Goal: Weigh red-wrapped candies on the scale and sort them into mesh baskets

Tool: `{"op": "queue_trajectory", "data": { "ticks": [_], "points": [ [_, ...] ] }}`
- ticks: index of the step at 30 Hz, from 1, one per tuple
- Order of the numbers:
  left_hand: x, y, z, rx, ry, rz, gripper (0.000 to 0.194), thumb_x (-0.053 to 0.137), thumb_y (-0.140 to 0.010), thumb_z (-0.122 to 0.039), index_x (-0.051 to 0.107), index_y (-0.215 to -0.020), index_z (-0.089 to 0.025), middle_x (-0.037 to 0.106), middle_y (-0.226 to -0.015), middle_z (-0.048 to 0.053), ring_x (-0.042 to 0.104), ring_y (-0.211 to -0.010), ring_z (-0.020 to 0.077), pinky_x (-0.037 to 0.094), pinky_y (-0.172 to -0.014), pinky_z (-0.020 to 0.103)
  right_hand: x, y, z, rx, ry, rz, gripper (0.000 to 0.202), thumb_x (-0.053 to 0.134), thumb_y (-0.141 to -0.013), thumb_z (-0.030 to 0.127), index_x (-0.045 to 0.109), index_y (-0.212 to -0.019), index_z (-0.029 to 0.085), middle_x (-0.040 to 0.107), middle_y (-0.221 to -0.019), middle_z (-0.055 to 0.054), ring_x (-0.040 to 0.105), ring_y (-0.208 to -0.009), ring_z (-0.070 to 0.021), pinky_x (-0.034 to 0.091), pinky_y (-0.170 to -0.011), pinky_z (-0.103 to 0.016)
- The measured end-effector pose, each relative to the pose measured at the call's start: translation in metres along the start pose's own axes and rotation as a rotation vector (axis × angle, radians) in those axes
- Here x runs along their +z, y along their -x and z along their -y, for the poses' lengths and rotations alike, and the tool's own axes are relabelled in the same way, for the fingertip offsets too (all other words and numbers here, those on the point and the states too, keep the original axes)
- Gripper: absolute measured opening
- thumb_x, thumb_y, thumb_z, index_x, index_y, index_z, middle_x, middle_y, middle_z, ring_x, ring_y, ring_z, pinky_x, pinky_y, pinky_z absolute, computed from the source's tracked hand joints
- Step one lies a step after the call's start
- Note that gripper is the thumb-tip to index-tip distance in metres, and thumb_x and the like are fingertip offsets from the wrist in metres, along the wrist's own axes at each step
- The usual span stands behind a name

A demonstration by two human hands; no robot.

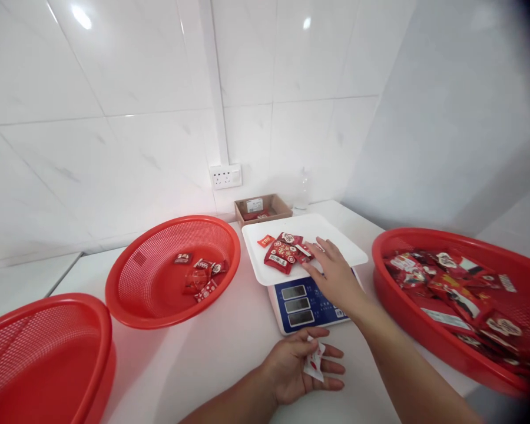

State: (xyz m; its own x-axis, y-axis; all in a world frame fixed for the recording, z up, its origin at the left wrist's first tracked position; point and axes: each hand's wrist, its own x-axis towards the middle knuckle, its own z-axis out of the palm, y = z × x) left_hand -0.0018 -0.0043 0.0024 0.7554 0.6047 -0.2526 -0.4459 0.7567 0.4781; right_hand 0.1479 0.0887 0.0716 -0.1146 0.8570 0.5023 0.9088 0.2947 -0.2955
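My left hand [298,366] is palm up in front of the scale. Its thumb holds a small white wrapped packet with red print [314,360] against the fingers. My right hand [333,271] reaches over the near right part of the white weighing tray [309,227], fingers stretched out beside several red snack packets [282,253]; whether the fingertips touch a packet I cannot tell. A small orange-red packet [265,241] lies at the pile's left. Under the tray is the scale's blue panel [320,303] with three display windows [298,305].
On the right, a red basket [391,300] holds many red packets. A red basket [136,321] at left holds several packets; another red basket [101,341] stands nearer. Behind the scale are a cardboard box [276,206] and a clear bottle [302,191], by the tiled wall.
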Motion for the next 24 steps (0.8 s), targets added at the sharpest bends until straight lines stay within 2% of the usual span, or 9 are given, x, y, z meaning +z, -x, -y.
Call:
{"op": "queue_trajectory", "data": {
  "ticks": [3,7,9,11,14,17,20,22,24],
  "points": [
    [0.002,0.002,-0.001,-0.01,-0.006,0.004,0.025,0.053,-0.081,-0.023,0.051,-0.105,-0.015,0.064,-0.093,0.01,0.064,-0.078,0.02,0.045,-0.073,0.04,0.004,-0.005,-0.004,0.073,0.004,0.077,0.045,0.044,-0.083,0.032,0.046,-0.126,0.015,0.035,-0.135,-0.014,0.024,-0.127,-0.0332,0.029,-0.1,-0.051],
    [0.003,0.003,-0.004,-0.016,-0.019,-0.011,0.025,0.053,-0.081,-0.023,0.051,-0.105,-0.015,0.063,-0.093,0.009,0.064,-0.078,0.0197,0.045,-0.072,0.039,0.004,-0.021,0.003,0.095,-0.137,0.213,0.043,0.044,-0.083,0.026,0.047,-0.125,0.016,0.042,-0.132,-0.011,0.035,-0.123,-0.0244,0.03,-0.102,-0.041],
    [0.004,0.003,-0.005,-0.011,-0.038,-0.018,0.026,0.054,-0.08,-0.024,0.052,-0.105,-0.015,0.063,-0.093,0.009,0.063,-0.077,0.0192,0.046,-0.071,0.039,-0.001,-0.024,0.009,0.085,-0.186,0.165,0.042,0.044,-0.082,0.026,0.047,-0.124,0.018,0.043,-0.131,-0.01,0.034,-0.124,-0.0226,0.03,-0.103,-0.04],
    [0.005,0.003,-0.006,-0.002,-0.064,-0.028,0.026,0.055,-0.079,-0.025,0.052,-0.104,-0.015,0.063,-0.092,0.009,0.063,-0.076,0.0183,0.046,-0.07,0.038,-0.009,-0.016,0.014,0.08,-0.233,0.041,0.04,0.044,-0.083,0.029,0.049,-0.121,0.017,0.044,-0.13,-0.01,0.035,-0.123,-0.0229,0.03,-0.103,-0.041],
    [0.008,0.002,-0.005,0.02,-0.118,-0.062,0.028,0.059,-0.076,-0.026,0.052,-0.101,-0.015,0.062,-0.09,0.008,0.062,-0.072,0.017,0.047,-0.068,0.036,-0.016,0.017,0.016,0.166,-0.398,-0.147,0.034,0.043,-0.084,0.037,0.052,-0.113,0.02,0.054,-0.116,-0.009,0.052,-0.104,-0.0218,0.043,-0.09,-0.039],
    [0.012,0.002,-0.001,0.15,-0.24,-0.153,0.026,0.059,-0.075,-0.029,0.053,-0.096,-0.016,0.061,-0.086,0.006,0.058,-0.064,0.0134,0.046,-0.06,0.03,-0.012,0.068,0.014,0.395,-0.597,-0.196,0.03,0.047,-0.081,0.046,0.054,-0.096,0.02,0.06,-0.093,-0.007,0.058,-0.083,-0.0194,0.05,-0.073,-0.034],
    [0.019,0.007,0.005,0.403,-0.515,-0.203,0.022,0.052,-0.081,-0.034,0.056,-0.094,-0.016,0.061,-0.088,0.006,0.056,-0.064,0.0126,0.045,-0.062,0.028,0.0,0.118,0.016,0.547,-0.824,-0.006,0.035,0.046,-0.08,0.053,0.049,-0.094,0.021,0.06,-0.078,-0.004,0.06,-0.069,-0.0176,0.053,-0.063,-0.032],
    [0.026,0.014,0.009,0.542,-0.722,-0.186,0.024,0.045,-0.085,-0.033,0.059,-0.098,-0.017,0.061,-0.095,0.008,0.057,-0.081,0.0172,0.044,-0.076,0.031,0.007,0.142,0.021,0.539,-0.948,0.125,0.04,0.042,-0.082,0.054,0.048,-0.103,0.021,0.061,-0.096,-0.009,0.06,-0.088,-0.0206,0.052,-0.076,-0.036],
    [0.032,0.02,0.013,0.619,-0.878,-0.163,0.028,0.04,-0.088,-0.03,0.06,-0.103,-0.018,0.06,-0.104,0.009,0.053,-0.099,0.0203,0.038,-0.09,0.033,0.011,0.154,0.026,0.435,-1.054,0.202,0.05,0.044,-0.08,0.057,0.044,-0.116,0.022,0.054,-0.117,-0.012,0.051,-0.109,-0.0231,0.044,-0.09,-0.039]
  ]
}}
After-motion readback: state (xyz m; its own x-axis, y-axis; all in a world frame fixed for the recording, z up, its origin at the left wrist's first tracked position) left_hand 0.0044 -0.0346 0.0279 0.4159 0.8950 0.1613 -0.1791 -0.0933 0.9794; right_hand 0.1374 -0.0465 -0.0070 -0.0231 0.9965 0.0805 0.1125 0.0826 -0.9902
